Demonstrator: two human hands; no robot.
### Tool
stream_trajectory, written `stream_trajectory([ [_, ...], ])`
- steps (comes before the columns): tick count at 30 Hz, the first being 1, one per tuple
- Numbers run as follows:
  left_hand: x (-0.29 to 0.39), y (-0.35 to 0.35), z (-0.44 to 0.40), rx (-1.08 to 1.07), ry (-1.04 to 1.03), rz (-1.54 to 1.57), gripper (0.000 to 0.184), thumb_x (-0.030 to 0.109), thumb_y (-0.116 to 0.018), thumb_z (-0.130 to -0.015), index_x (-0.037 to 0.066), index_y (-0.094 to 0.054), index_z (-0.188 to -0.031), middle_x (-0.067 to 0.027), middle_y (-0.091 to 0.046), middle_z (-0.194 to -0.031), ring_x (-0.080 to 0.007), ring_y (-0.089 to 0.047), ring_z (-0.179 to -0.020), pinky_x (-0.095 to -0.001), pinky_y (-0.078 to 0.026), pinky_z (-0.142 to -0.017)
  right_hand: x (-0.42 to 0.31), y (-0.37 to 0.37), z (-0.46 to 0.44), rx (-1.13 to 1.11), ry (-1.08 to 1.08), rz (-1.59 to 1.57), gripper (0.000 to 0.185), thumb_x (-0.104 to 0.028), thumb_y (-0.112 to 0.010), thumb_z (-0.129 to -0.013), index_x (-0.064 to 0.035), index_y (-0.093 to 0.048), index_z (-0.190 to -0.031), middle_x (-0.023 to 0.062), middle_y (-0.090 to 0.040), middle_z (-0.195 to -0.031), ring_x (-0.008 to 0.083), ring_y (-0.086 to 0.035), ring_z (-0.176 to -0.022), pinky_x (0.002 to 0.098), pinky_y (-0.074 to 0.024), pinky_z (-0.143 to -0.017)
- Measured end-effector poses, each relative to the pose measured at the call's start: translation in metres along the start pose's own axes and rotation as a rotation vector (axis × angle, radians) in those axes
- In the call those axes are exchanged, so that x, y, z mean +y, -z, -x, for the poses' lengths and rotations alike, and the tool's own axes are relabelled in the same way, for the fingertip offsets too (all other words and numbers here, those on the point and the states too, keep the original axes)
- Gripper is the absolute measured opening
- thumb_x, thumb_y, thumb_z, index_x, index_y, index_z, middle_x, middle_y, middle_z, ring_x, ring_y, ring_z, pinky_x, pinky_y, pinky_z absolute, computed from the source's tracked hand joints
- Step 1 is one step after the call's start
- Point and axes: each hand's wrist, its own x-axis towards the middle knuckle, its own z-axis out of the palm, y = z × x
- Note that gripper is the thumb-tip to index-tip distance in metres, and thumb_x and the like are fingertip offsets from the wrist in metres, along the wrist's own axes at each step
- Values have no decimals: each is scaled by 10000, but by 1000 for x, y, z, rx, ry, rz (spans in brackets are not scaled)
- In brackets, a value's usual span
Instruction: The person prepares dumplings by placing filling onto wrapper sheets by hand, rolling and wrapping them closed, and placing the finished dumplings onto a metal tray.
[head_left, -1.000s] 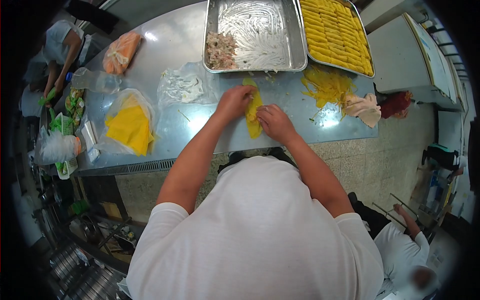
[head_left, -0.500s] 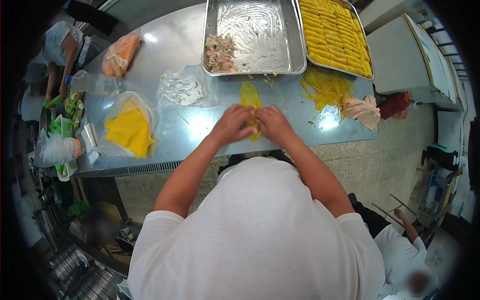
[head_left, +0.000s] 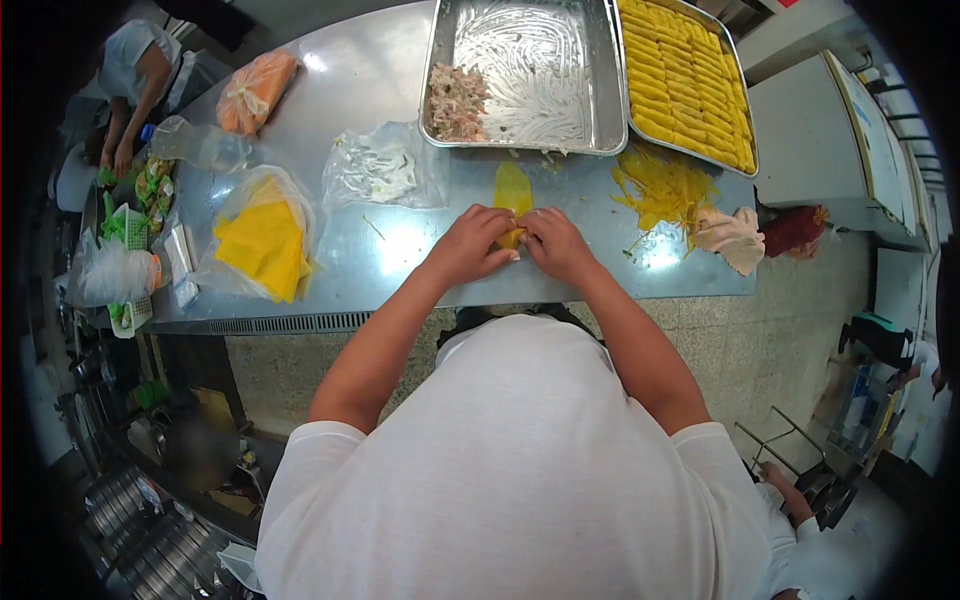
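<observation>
The step in hand appears to be folding or rolling a yellow sheet [head_left: 513,187] on the metal table [head_left: 390,255], just on the near side of the deep pan [head_left: 545,80]. The left hand [head_left: 468,246] and the right hand [head_left: 556,244] meet over its near end. The right fingers are drawn in narrow, pinching the sheet's edge; the left fingers curl over it, the thumb set somewhat apart on the near side, so the grip there looks looser. Going on with this fold would seem to call for light, even pressure from both hands, keeping the edges tucked without tearing the sheet.

The sheet's far end lies flat and bare towards the pan, thin, slightly see-through and rounded at the tip. Its near part is bunched under the fingers; whether anything is wrapped inside cannot be told.

A pale, pinkish mix [head_left: 457,105] fills the pan's left side. Right of the pan, yellow rolls [head_left: 685,85] lie in close rows; left of it and nearer, more folded yellow sheets [head_left: 260,240] sit in an open plastic bag [head_left: 222,277].
</observation>
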Motion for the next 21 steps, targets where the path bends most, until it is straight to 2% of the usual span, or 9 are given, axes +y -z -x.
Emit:
stream_trajectory([
  [1, 0, 1, 1, 52, -89, -36, 344, 177, -766, -868, 32, -645, -1155, -144, -687, -1097, -339, -617, -1049, -435, -508, -925, 0, 4, -2, -32, 8, -24, 292, -33, -700, -801, -61, -654, -1088, 135, -675, -1021, 354, -604, -969, 459, -485, -896],
  [5, -12, -9, 2, 2, -84, 16, 341, 154, -759, -873, 31, -641, -1168, -141, -692, -1107, -339, -617, -1056, -436, -507, -933, 0, 10, -3, -134, -44, -109, 290, -22, -694, -803, -63, -659, -1087, 130, -676, -1020, 349, -605, -960, 437, -480, -907],
  [7, -12, -9, 2, -56, 97, 67, 316, 159, -738, -891, 31, -647, -1165, -142, -691, -1095, -342, -621, -1034, -435, -509, -921, 1, 12, -5, -142, -64, -126, 288, -25, -701, -805, -62, -662, -1088, 128, -673, -1017, 347, -606, -964, 433, -485, -902],
  [9, -14, -11, 1, -44, 108, 57, 300, 166, -727, -901, 30, -651, -1157, -146, -691, -1095, -344, -623, -1022, -433, -510, -914, -5, 14, -6, -150, -83, -145, 286, -28, -708, -807, -61, -664, -1088, 126, -671, -1014, 345, -608, -967, 428, -489, -896],
  [12, -19, -15, -1, -6, 155, 42, 277, 179, -709, -916, 29, -657, -1143, -149, -686, -1085, -345, -625, -997, -430, -512, -896, -16, 10, -6, -7, -183, -231, 259, -35, -710, -819, -54, -673, -1074, 129, -656, -987, 350, -611, -958, 429, -505, -863],
  [14, -18, -18, -4, 16, 193, 41, 270, 187, -703, -922, 29, -659, -1137, -148, -681, -1074, -343, -626, -983, -428, -514, -885, -8, 1, -6, 82, -45, -39, 186, -55, -693, -842, -46, -676, -1027, 143, -632, -942, 362, -613, -935, 445, -516, -831],
  [16, -9, -13, -9, 61, 262, 92, 245, 166, -700, -922, 39, -661, -1128, -137, -669, -1060, -335, -622, -978, -416, -517, -875, -5, -1, -9, 24, -75, 0, 162, -73, -689, -851, -42, -673, -1009, 150, -622, -923, 368, -614, -929, 453, -516, -831],
  [19, 8, -3, -7, 139, 140, 107, 223, 143, -697, -916, 44, -661, -1113, -126, -653, -1049, -332, -618, -983, -411, -520, -868, 2, -3, -15, -36, -116, 45, 134, -106, -686, -864, -38, -669, -979, 160, -609, -923, 372, -614, -922, 461, -514, -832],
  [21, -1, -6, -4, 88, 93, 20, 229, 138, -705, -906, 42, -660, -1110, -127, -643, -1075, -330, -616, -991, -411, -522, -875, 0, -4, -15, -46, -130, 47, 131, -120, -687, -868, -38, -668, -967, 163, -605, -942, 371, -614, -921, 461, -512, -834],
])
